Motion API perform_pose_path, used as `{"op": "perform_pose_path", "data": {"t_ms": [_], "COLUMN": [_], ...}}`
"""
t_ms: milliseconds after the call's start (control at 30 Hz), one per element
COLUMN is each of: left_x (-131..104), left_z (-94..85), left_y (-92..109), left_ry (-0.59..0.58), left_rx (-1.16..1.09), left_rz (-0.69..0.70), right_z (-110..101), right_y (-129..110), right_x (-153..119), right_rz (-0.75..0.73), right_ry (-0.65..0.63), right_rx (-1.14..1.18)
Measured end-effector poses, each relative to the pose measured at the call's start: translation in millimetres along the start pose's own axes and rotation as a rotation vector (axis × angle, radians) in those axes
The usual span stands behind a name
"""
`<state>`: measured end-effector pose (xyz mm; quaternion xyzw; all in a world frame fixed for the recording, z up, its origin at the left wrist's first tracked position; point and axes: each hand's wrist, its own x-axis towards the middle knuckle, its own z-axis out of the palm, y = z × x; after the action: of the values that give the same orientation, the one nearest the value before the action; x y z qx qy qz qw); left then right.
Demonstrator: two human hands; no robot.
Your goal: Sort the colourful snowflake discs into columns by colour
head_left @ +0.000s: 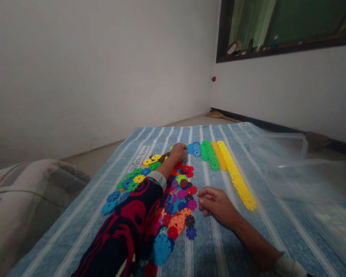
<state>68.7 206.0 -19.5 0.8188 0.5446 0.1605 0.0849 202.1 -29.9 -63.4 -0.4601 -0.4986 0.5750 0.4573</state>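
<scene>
My left hand [178,152] reaches to the far side of a pile of notched plastic discs [177,223]. Its fingers are closed, with the tips at a light blue disc [190,149]. Right beside that disc lies a short stack of blue discs [196,149]. My right hand [215,202] rests at the pile's right edge, fingers loosely curled and nothing visible in them. Overlapping discs form rows by colour: green [210,156], orange [219,156] and a long yellow row [238,177]. Part of the mixed pile is hidden under my left forearm.
A blue striped cloth [103,231] with printed words lies under everything. Clear plastic containers [302,169] stand at the right side. Grey-white fabric [31,200] bulges at the left. Behind are a pale wall [103,69] and a dark-framed window [288,27].
</scene>
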Motion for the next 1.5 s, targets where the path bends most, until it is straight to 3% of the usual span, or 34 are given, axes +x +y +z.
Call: {"op": "perform_pose_path", "data": {"t_ms": [133, 333, 500, 733, 900, 1167, 1500], "left_x": [-25, -89, -143, -216, -260, -292, -298], "left_z": [-20.3, -58.4, -77.0, -88.5, -86.9, -85.4, -76.5], "left_y": [-7, -23, -43, -75, -82, -79, -89], "left_ry": [-0.060, -0.165, -0.244, -0.095, -0.004, -0.034, 0.030], "left_rx": [-0.013, -0.048, -0.063, -0.151, -0.250, -0.326, -0.259], "left_rz": [0.071, 0.163, 0.074, -0.079, -0.195, -0.288, -0.300], "right_z": [-2, -4, -4, -6, -7, -9, -10], "right_y": [0, 4, 3, 4, 7, 10, 12], "right_x": [-1, -4, -5, -6, -6, -7, -7], "right_rz": [-0.013, -0.055, -0.054, -0.057, -0.064, -0.062, -0.054], "right_ry": [-0.002, -0.017, 0.001, 0.004, 0.016, 0.058, 0.065], "right_rx": [-0.005, -0.023, -0.019, -0.031, -0.027, -0.019, -0.008]}}
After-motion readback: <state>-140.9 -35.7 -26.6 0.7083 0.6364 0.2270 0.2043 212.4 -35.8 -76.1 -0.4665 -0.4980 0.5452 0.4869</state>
